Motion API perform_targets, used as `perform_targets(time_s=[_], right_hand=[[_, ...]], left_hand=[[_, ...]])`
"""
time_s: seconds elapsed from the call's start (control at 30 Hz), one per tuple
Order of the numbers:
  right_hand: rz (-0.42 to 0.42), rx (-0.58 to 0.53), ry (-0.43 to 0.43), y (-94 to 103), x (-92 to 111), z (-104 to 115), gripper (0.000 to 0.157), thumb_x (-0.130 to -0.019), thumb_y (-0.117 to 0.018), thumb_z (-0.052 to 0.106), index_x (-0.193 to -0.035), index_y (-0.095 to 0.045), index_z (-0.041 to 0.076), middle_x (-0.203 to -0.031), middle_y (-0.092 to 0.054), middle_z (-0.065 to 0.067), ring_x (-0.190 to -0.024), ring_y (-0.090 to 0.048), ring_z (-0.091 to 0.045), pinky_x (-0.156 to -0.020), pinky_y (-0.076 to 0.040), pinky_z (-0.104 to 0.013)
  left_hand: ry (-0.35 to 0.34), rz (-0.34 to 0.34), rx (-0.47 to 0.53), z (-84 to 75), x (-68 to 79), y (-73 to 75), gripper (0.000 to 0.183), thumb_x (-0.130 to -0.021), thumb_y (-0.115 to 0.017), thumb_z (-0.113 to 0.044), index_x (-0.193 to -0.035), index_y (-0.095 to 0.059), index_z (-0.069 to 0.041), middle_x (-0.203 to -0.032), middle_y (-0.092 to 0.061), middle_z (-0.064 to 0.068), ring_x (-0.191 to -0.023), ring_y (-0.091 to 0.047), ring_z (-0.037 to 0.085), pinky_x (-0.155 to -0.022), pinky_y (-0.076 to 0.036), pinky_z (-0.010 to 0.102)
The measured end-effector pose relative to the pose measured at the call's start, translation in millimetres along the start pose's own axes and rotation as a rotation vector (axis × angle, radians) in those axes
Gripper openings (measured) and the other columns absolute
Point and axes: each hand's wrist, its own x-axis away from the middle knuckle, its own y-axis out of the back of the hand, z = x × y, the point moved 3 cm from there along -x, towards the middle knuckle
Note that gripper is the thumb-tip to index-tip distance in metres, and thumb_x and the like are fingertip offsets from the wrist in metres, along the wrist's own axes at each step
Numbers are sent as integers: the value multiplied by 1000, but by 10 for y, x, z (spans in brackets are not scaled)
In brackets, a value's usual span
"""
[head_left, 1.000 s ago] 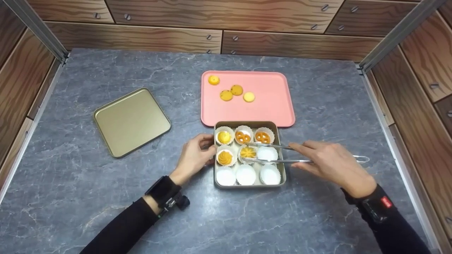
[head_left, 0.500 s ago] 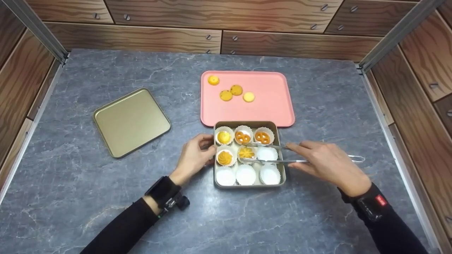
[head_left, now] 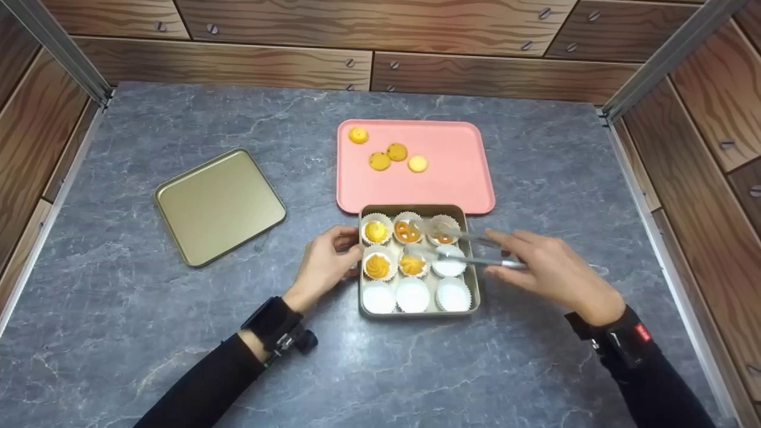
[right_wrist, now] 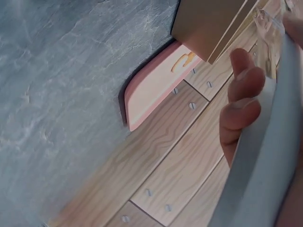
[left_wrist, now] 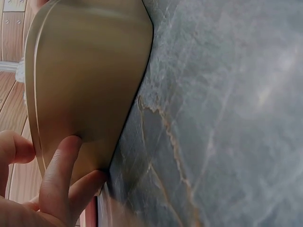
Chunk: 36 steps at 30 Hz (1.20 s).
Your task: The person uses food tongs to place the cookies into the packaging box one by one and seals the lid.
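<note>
In the head view, my right hand (head_left: 550, 270) grips clear-tipped metal tongs (head_left: 475, 261), their arms spread over the right side of a gold tin (head_left: 419, 314). The tips are apart and blurred, with no cookie visible between them. White paper cups line the tin. One holds a star-shaped cookie (head_left: 412, 266) just below the tips, another a swirl cookie (head_left: 377, 267). A yellow cookie (head_left: 376, 232) and pretzels (head_left: 406, 231) fill the far row. My left hand (head_left: 324, 258) touches the tin's left wall; the left wrist view shows extended fingers (left_wrist: 59, 175) pressed against it.
Behind the tin is a pink tray (head_left: 458, 190) with two speckled brown cookies (head_left: 380, 161), a pale round cookie (head_left: 418, 164) and a yellow cookie (head_left: 358, 135). A gold lid (head_left: 220, 208) lies at the left. Wood-patterned panels (head_left: 267, 62) border the grey table.
The tongs have lifted off the star-shaped cookie, leaving it in the middle cup, and their tips have shifted toward the far row. My left hand stays at the tin.
</note>
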Motion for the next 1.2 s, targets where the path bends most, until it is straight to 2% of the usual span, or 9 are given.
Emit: perform_targets(time_s=[0.13, 0.23, 0.4, 0.53, 0.57, 0.63, 0.8, 1.0, 1.2], right_hand=[[-52, -115, -101, 11, -63, -117, 60, -86, -84, 15, -139, -60, -1, -91, -69, -7, -67, -61, -10, -51, -57, -21], [-117, -127, -159, 12, -151, -220, 51, -87, -82, 12, -131, -63, -5, -91, -70, -11, -67, -60, -13, -52, -57, -24], [-151, -46, -289, -27, -346, -360, 50, -92, -80, 25, -134, -64, 2, -95, -72, -14, -70, -62, -24, -57, -56, -39], [-129, 6, -380, -125, -484, -437, 56, -94, -77, 37, -140, -61, 10, -103, -74, -16, -79, -68, -32, -63, -57, -50], [-132, 10, -391, -156, -515, -455, 57, -94, -77, 38, -141, -60, 10, -103, -74, -16, -80, -68, -33, -63, -58, -52], [-145, 18, -410, -212, -566, -488, 57, -94, -77, 37, -140, -60, 8, -99, -74, -16, -78, -68, -34, -63, -57, -53], [-157, 44, -456, -325, -653, -549, 54, -95, -77, 35, -135, -63, 2, -90, -71, -16, -73, -66, -36, -62, -57, -56], [-124, 61, -487, -408, -717, -572, 50, -96, -75, 36, -129, -64, 1, -84, -66, -14, -71, -64, -36, -58, -56, -55], [-127, 94, -472, -464, -765, -556, 50, -94, -77, 36, -126, -65, 0, -85, -68, -16, -68, -65, -37, -54, -56, -54]], left_hand=[[10, 2, -6, -19, 2, 19, 46, -94, -74, -15, -136, -60, -2, -131, -68, 19, -99, -73, 26, -74, -67, 35], [-21, -5, -72, -66, -12, 31, 53, -95, -75, -25, -141, -59, -4, -136, -65, 20, -105, -72, 27, -73, -67, 34], [-61, -23, -199, -149, -125, 57, 61, -95, -73, -28, -148, -53, -4, -143, -60, 21, -116, -69, 29, -78, -66, 31], [-84, -43, -282, -173, -237, 90, 59, -96, -70, -24, -148, -53, -3, -140, -64, 18, -94, -74, 28, -71, -64, 31], [-87, -50, -301, -178, -257, 97, 57, -96, -69, -25, -147, -55, -4, -138, -65, 17, -86, -74, 28, -68, -63, 31], [-94, -64, -320, -188, -294, 102, 54, -95, -70, -26, -144, -59, -4, -135, -68, 15, -80, -73, 26, -67, -62, 32], [-105, -79, -327, -187, -362, 96, 45, -94, -72, -28, -132, -69, -3, -126, -72, 15, -95, -73, 19, -83, -62, 30], [-62, -63, -257, -160, -381, 84, 38, -93, -75, -22, -127, -73, -5, -111, -77, 14, -70, -74, 22, -60, -65, 35], [-61, -51, -242, -169, -382, 74, 37, -95, -73, -19, -129, -71, -6, -108, -77, 12, -65, -73, 25, -53, -63, 37]])
